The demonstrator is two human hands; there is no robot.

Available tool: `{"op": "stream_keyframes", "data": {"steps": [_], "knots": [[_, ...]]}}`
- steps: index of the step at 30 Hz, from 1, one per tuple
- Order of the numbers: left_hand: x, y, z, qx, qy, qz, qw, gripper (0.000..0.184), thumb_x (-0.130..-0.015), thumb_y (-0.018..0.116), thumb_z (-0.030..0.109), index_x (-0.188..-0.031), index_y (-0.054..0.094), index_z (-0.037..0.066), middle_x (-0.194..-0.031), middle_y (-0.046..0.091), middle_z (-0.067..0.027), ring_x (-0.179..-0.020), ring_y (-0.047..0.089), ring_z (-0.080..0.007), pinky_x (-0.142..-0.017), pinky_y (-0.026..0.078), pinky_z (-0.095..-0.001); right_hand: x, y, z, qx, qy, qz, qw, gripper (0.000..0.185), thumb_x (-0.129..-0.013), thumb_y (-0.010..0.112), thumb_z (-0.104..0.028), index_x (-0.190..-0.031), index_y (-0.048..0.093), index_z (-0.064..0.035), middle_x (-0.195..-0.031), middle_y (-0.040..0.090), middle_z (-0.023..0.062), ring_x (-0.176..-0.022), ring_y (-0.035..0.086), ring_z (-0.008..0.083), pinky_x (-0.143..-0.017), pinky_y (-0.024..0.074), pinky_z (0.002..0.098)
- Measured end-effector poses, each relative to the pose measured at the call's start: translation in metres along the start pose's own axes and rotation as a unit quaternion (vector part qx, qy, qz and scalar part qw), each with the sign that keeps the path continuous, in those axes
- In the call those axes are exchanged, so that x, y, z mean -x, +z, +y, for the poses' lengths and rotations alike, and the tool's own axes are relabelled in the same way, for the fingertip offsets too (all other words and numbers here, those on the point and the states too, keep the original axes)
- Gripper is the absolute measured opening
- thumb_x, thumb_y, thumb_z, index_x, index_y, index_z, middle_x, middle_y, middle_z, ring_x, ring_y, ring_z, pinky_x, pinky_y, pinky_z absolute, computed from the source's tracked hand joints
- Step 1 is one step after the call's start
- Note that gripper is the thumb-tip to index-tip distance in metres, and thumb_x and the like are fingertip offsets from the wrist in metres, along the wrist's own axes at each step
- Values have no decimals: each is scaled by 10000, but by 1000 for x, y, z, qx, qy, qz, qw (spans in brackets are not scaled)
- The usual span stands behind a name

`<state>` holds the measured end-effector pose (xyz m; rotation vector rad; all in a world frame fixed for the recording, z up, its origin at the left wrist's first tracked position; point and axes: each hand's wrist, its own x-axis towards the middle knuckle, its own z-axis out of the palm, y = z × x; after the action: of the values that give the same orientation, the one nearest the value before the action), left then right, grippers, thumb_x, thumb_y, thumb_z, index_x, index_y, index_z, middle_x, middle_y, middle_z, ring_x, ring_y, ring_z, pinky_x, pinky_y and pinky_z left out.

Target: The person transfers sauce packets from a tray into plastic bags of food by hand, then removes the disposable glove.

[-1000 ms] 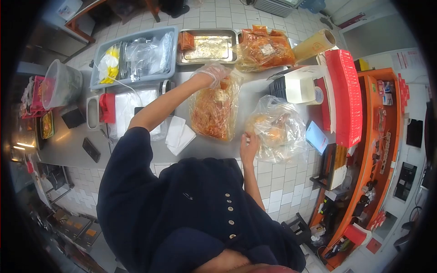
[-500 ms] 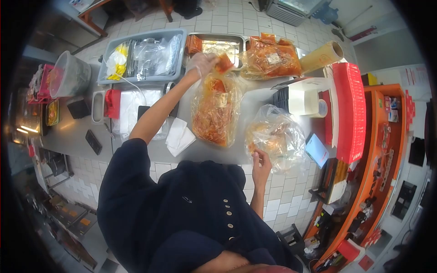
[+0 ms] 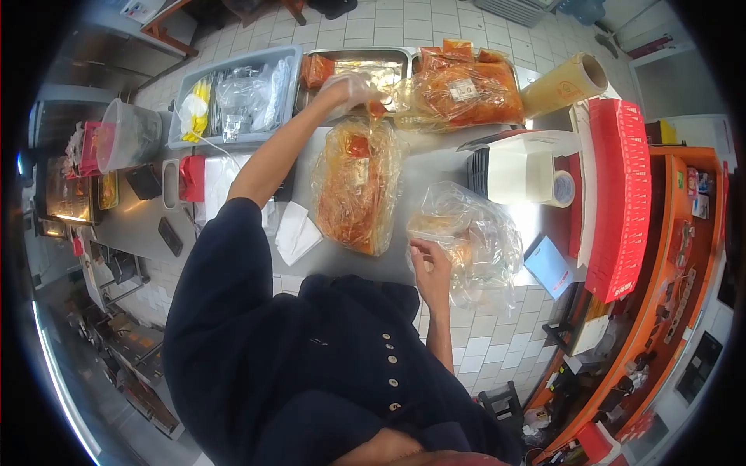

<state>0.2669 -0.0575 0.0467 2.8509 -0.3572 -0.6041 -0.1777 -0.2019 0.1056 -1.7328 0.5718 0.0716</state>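
Clear-gloved left hand (image 3: pixel 347 88): moved from bag mouth to steel tray (image 3: pixel 373 65), pinching a reddish piece (image 3: pixel 377 107), apparently lifted from the filled bag (image 3: pixel 351 198) on the desk (image 3: pixel 435 163). Right hand (image 3: pixel 432 272): bare, fingers curled beside clear bag (image 3: pixel 486 248), grip unclear.

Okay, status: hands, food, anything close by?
Left hand, gloved, on red piece above filled bag. Right hand, bare, at clear bag edge. White papers beside filled bag.
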Motion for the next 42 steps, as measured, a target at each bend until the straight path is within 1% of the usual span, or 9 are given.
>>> {"op": "stream_keyframes", "data": {"steps": [3, 10, 16, 17, 23, 27, 32, 35, 42], "knots": [[3, 4, 3, -6, 170, -222, 960, 632, -768, 790, 536, -1282, 744, 171, -947, 765, -107, -878, 703, -235, -747, 553, -407, -4, -2, 7, -9, 0, -11, 1000, 215, -1028, 670, -154, -1175, 742, -16, -1101, 757, 96, -995, 710, 187, -856, 556, 331], [18, -4, -4, -39, 100, -185, 977, 636, -859, 765, 527, -1339, 701, 116, -1232, 739, -138, -1113, 695, -310, -960, 516, -415, -33, 16, -24, -31, -124, 9, 992, 207, -1002, 679, -160, -1149, 736, -25, -1056, 732, 130, -949, 701, 224, -799, 542, 349], [66, -20, -25, 226, 87, -39, 969, 867, -902, 807, 485, -1536, 500, -21, -1447, 630, -225, -1334, 615, -274, -1136, 474, -362, -141, 84, -10, 35, -145, 157, 976, 344, -952, 756, -173, -1245, 683, -8, -1082, 684, 124, -842, 651, 191, -723, 530, 334], [78, -15, -27, 410, 110, -55, 903, 671, -961, 770, 419, -1468, 595, 15, -1319, 714, -152, -1203, 674, -213, -1029, 532, -323, -150, 83, -13, 41, -108, 163, 980, 383, -941, 768, -176, -1269, 665, -6, -1076, 674, 125, -813, 640, 187, -702, 522, 331], [118, -28, -10, 391, 202, 145, 886, 400, -1030, 690, 423, -929, 674, 36, -724, 601, 6, -687, 533, -121, -677, 502, -326, -132, 52, -13, 2, -134, 157, 978, 410, -943, 773, -172, -1302, 652, -13, -1012, 684, 89, -769, 611, 148, -673, 513, 303], [166, -44, 1, 230, 223, 166, 933, 406, -1044, 672, 391, -858, 629, 32, -701, 580, -24, -677, 523, -133, -645, 479, -338, -100, 30, -17, -28, -128, 142, 981, 370, -962, 756, -163, -1292, 665, -21, -1007, 697, 69, -779, 613, 124, -662, 506, 285], [208, -62, 6, 434, 270, 262, 818, 373, -1061, 636, 368, -847, 644, 61, -689, 572, -73, -622, 499, -167, -610, 460, -341, -75, 22, -16, -44, -125, 117, 984, 265, -964, 734, -151, -1198, 713, -30, -1019, 715, 89, -789, 637, 154, -664, 499, 313], [214, -108, 14, 90, 330, 391, 854, 369, -1059, 639, 403, -889, 672, 77, -720, 615, -38, -637, 520, -135, -612, 462, -324, -64, 22, -29, -42, -127, 99, 986, 249, -965, 734, -158, -1178, 723, -28, -993, 723, 90, -788, 645, 150, -662, 492, 307], [131, -134, -23, 146, 197, 315, 917, 394, -1025, 674, 455, -955, 702, 68, -771, 653, -75, -692, 547, -156, -647, 475, -361, -50, 29, -25, -28, -151, 35, 988, 261, -971, 726, -175, -1185, 722, -27, -966, 721, 96, -783, 645, 169, -664, 492, 315]]}}
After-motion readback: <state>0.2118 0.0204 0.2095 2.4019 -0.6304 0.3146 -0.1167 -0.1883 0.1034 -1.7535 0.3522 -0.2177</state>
